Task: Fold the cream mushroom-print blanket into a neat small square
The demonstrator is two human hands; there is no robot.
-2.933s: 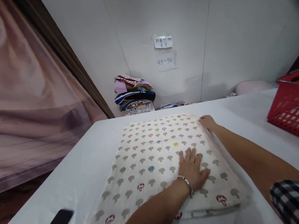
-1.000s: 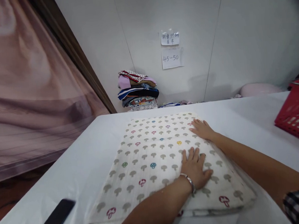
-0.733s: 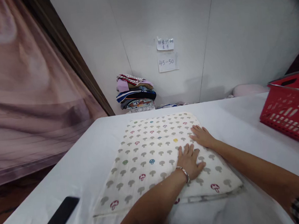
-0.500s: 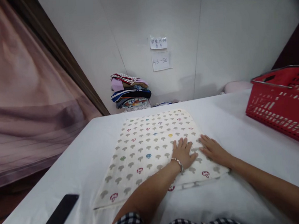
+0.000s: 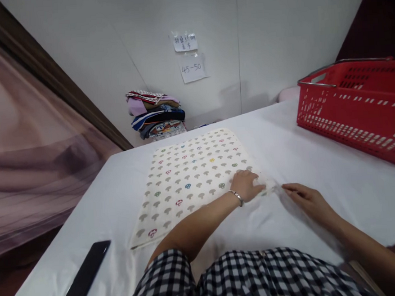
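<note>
A cream cloth printed with small mushrooms, mostly grey with a few coloured, lies folded flat on the white-covered table. My left hand rests on its near right part, palm down with the thumb apart, and wears a silver bracelet on the wrist. Just right of it, my right hand has its thumb and fingers pinched together at the cloth's near right corner. The fabric between the two hands is blurred, so the exact edge in the fingertips is hard to make out.
A red plastic basket with a metal handle stands on the table at the right. A black phone-like slab lies near left. Folded clothes are piled by the wall beyond the far edge. A pinkish curtain hangs at the left.
My right hand has gone from lying flat on the cloth to a pinch at its corner. The near right part of the cloth has shifted from its flat position. The camera view has turned right.
</note>
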